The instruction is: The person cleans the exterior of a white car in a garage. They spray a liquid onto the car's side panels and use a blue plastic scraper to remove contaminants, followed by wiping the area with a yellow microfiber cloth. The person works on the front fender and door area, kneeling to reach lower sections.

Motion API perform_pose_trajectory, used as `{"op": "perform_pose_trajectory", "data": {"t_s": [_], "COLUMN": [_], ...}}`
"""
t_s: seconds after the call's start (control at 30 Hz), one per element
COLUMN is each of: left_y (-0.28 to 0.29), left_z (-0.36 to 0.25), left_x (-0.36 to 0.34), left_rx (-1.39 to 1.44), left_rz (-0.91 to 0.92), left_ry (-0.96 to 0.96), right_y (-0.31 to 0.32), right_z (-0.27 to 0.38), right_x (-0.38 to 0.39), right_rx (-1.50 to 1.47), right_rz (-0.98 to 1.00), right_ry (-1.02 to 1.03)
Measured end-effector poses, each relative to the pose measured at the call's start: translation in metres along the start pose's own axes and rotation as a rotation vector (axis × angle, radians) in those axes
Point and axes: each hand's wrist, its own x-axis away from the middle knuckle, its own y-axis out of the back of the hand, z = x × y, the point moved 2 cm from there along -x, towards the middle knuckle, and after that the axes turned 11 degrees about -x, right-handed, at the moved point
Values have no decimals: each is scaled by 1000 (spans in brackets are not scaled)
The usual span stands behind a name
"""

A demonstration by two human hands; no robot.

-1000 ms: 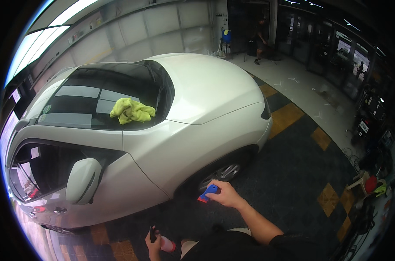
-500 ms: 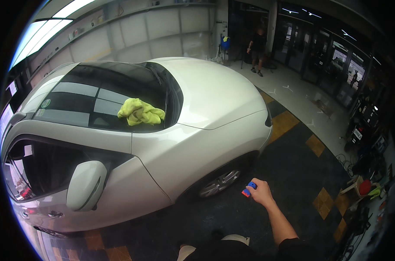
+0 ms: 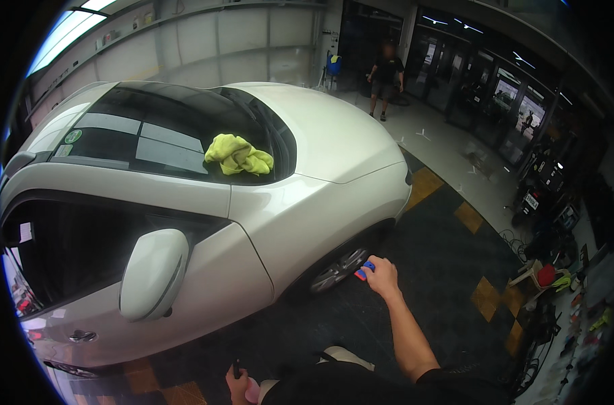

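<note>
My right hand reaches out beside the front wheel of a white car, its fingers closed on a small blue and red block. The block looks apart from the car. At the lower edge, my left hand is wrapped round a slim black object whose kind I cannot make out. Something pink shows against that hand. A crumpled yellow-green towel lies on the windshield, near its lower edge.
The car's wing mirror juts out on the near side. A person stands beyond the hood. Clutter, including a stool and cables, lines the right side. Dark floor tiles with yellow patches lie beside the car.
My right hand has moved left toward the front wheel with the block. My left hand has come into view at the lower edge. The view has shifted, and the distant person has moved.
</note>
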Motion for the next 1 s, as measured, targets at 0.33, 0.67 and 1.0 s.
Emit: {"op": "perform_pose_trajectory", "data": {"t_s": [0.33, 0.67, 1.0], "left_y": [60, 62, 51], "left_z": [58, 46, 77], "left_x": [-3, 53, 67], "left_rx": [273, 33, 292], "left_rz": [-6, 200, 233], "left_ry": [388, 394, 549], "right_y": [140, 2, 42], "right_z": [102, 2, 88], "right_x": [18, 48, 37], "right_rx": [-1356, -889, -490], "right_rz": [146, 8, 34], "right_ry": [97, -618, -79]}}
